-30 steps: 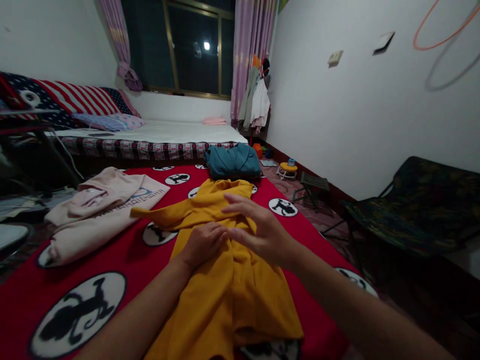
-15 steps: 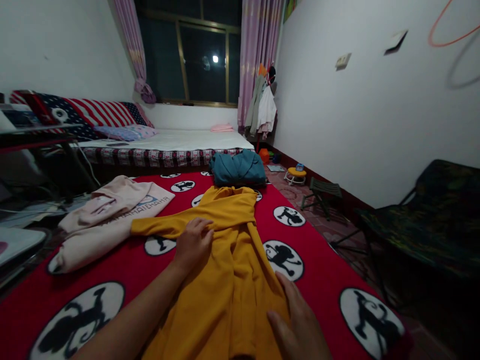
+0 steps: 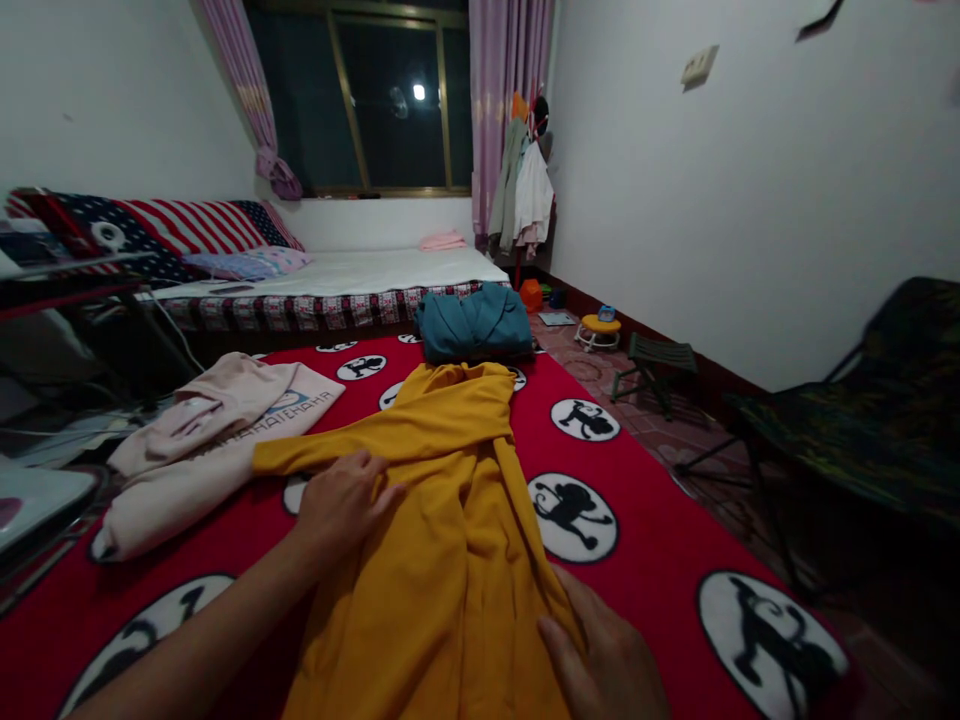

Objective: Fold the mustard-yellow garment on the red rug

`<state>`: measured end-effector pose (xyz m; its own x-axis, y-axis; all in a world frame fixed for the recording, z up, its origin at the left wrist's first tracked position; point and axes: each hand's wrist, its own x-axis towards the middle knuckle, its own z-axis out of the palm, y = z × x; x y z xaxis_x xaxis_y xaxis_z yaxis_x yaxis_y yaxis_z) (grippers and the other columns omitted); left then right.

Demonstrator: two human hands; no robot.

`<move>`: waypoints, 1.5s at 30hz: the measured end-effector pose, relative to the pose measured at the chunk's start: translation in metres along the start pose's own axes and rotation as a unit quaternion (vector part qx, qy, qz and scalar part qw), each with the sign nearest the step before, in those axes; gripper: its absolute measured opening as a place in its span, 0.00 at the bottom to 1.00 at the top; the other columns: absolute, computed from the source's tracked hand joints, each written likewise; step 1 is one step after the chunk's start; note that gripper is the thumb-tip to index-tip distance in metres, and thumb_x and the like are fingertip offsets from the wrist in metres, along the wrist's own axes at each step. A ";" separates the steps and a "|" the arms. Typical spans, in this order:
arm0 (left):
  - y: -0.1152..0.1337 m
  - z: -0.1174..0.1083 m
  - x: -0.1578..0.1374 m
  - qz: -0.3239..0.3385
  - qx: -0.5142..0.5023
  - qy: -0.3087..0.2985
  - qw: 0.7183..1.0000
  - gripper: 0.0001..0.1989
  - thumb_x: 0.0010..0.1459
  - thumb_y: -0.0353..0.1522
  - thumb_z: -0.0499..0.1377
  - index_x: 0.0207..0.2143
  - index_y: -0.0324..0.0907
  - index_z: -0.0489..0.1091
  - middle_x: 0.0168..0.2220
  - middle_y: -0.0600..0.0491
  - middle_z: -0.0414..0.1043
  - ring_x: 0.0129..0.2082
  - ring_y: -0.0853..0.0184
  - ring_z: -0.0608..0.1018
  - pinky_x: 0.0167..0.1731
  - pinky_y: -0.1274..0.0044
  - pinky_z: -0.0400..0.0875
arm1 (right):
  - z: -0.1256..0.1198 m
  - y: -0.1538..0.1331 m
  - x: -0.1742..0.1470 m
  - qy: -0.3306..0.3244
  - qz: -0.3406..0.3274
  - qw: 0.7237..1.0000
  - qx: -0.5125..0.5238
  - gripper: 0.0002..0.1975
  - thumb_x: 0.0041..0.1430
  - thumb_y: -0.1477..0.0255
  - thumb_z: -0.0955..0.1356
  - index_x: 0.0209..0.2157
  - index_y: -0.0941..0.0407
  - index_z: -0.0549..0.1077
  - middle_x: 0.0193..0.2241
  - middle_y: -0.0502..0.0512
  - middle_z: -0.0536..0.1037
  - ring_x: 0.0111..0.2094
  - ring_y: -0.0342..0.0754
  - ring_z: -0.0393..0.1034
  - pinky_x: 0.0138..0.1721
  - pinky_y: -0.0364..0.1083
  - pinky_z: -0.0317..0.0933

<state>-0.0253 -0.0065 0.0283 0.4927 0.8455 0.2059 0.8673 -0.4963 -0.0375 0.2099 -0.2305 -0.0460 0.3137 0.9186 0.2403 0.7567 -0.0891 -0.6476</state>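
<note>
Mustard garment [image 3: 431, 580], good handling: With one hand at each side of it, I think flat, light pressure is best, so that the soft layers do not slide over each other. If the right edge is lifted, all its layers should go together, otherwise small wrinkles may gather.
Clock centre: I count the hours from the middle of this garment, with 12 o'clock pointing away from me.
Left hand [image 3: 337, 505]: At 9 o'clock, resting on the garment's left side, fingers a little bent, thumb standing apart from them.
Right hand [image 3: 607, 640]: At 4 o'clock, on the right edge, thumb separated from the fingers; I cannot tell if cloth is pinched under them.
Where it lies: On the red blanket [image 3: 660, 560], directly before me, from 12 to 6 o'clock; the lower end goes out of my view.
How it looks: Plain, with long soft creases running towards me. One sleeve [image 3: 390, 432] crosses the upper part and reaches out to 10 o'clock.
Neighbours: Pale pink sweatshirt [image 3: 214, 440] at 10 o'clock, close to the sleeve end; teal folded clothing [image 3: 476, 325] at 12 o'clock, just beyond the top.
</note>
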 end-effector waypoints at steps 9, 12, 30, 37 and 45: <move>-0.018 0.010 -0.024 -0.010 -0.214 -0.120 0.970 0.16 0.57 0.37 0.51 0.47 0.42 0.65 0.40 0.49 0.76 0.39 0.61 0.78 0.39 0.75 0.67 | -0.021 -0.011 0.008 -0.051 0.070 0.991 0.103 0.19 0.60 0.66 0.62 0.49 0.55 0.76 0.41 0.57 0.81 0.41 0.53 0.77 0.41 0.44 0.69; -0.016 -0.003 -0.021 0.042 -0.213 -0.171 0.961 0.12 0.54 0.33 0.53 0.40 0.44 0.70 0.35 0.53 0.76 0.35 0.63 0.77 0.35 0.77 0.66 | -0.038 -0.009 0.014 -0.029 0.102 0.982 0.157 0.19 0.58 0.65 0.64 0.48 0.57 0.77 0.41 0.56 0.81 0.42 0.54 0.77 0.41 0.43 0.69; 0.033 0.016 0.113 0.211 0.032 -0.036 0.976 0.20 0.55 0.26 0.51 0.47 0.46 0.73 0.39 0.47 0.73 0.39 0.59 0.75 0.36 0.73 0.67 | -0.013 0.004 -0.010 -0.026 0.034 0.989 0.141 0.23 0.57 0.62 0.67 0.52 0.54 0.74 0.45 0.59 0.79 0.44 0.53 0.76 0.45 0.44 0.69; 0.008 -0.037 0.144 0.156 0.009 0.028 0.987 0.16 0.54 0.27 0.51 0.34 0.47 0.79 0.38 0.51 0.76 0.37 0.62 0.76 0.32 0.77 0.65 | -0.021 -0.015 -0.003 -0.050 0.033 0.986 0.154 0.22 0.58 0.64 0.66 0.52 0.57 0.74 0.45 0.61 0.79 0.44 0.51 0.76 0.44 0.42 0.69; -0.016 -0.046 0.143 0.181 -0.004 -0.043 0.982 0.28 0.52 0.44 0.59 0.56 0.46 0.67 0.49 0.48 0.71 0.46 0.58 0.74 0.42 0.75 0.68 | -0.016 -0.016 -0.004 -0.049 0.045 0.989 0.129 0.24 0.57 0.61 0.67 0.54 0.54 0.73 0.47 0.59 0.78 0.47 0.53 0.75 0.46 0.44 0.69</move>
<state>0.0279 0.1129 0.1027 0.7737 0.6261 0.0968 0.6332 -0.7692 -0.0858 0.2058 -0.2392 -0.0251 0.3076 0.9451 0.1100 0.5517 -0.0830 -0.8299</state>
